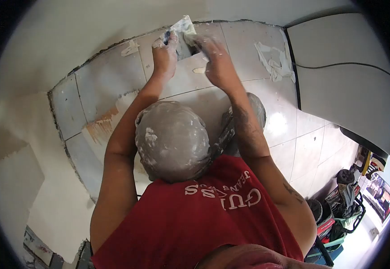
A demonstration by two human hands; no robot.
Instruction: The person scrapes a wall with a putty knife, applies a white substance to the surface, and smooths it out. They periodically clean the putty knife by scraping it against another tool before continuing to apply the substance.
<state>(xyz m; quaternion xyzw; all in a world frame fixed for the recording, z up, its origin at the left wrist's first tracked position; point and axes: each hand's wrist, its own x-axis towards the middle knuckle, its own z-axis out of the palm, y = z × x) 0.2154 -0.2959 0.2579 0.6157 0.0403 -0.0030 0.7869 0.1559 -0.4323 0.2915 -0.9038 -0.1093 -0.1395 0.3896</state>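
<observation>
Near the foot of the wall, my left hand (165,49) is closed around the dark blue handle of a plaster-smeared putty knife (167,37). White filler (185,26) coats the flat blade area in front of the fingers. My right hand (213,53), slightly blurred, is close beside it with its fingers curled at the filler. From under its palm sticks out the pale end of a tool (199,70); the rest is hidden by the hand. White filler is smeared over both hands. My grey, plaster-spotted knee (172,139) is bent below my forearms.
Large pale tiles (195,98) cover the floor, with a rough gap along the wall (114,22). Torn paper (273,60) lies at the right, near a white cabinet (338,49) crossed by a dark cable (347,65). Stained board (105,125) lies left. Bags and gear (338,210) stand lower right.
</observation>
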